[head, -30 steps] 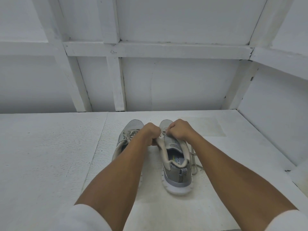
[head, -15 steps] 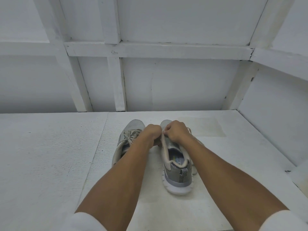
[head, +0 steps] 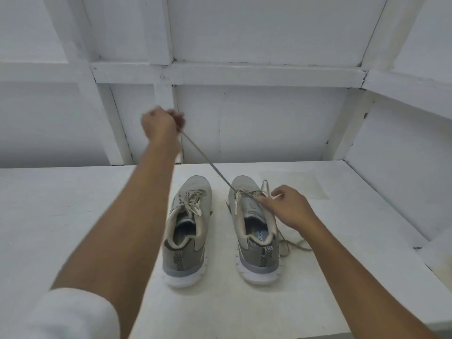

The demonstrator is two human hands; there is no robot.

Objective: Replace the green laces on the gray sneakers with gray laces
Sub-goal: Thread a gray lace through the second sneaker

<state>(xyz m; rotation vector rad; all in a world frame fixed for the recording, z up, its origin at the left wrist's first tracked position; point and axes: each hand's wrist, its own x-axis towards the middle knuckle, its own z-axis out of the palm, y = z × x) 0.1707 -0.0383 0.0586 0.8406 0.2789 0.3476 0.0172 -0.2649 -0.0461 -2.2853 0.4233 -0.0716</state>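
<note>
Grey-beige lace (head: 195,148) is sitting pinched in the grip of your left hand (head: 161,126); the fingers are curling tightly round it, and the hand is hanging high above the table (head: 73,216), out in front of the wall (head: 269,123); from that grip the lace is running taut, down and to your right, into the upper eyelets of the right sneaker (head: 254,231).

Your right hand (head: 286,206) is resting low on that same sneaker; its fingers (head: 260,199) are half curling and touching the lacing just above the tongue, with a small loop of lace standing up just beside them; whether that grip is actually pinching the lace or only pressing on it, you cannot tell from this view, as the hand is blurring slightly.

Moving outward, a loose end of lace (head: 297,245) is trailing off the right sneaker's outer side and lying in a slack curl on the table, partly passing under your right forearm; the left sneaker (head: 188,231) is standing just beside its pair, apart from it, heel toward you, and its own lace is lying tied in a bow across the tongue; both sneakers are sitting upright on white soles near the middle of the white table; your left arm is crossing in front of the left sneaker's near side, its white sleeve (head: 73,314) showing at the bottom edge.
</note>
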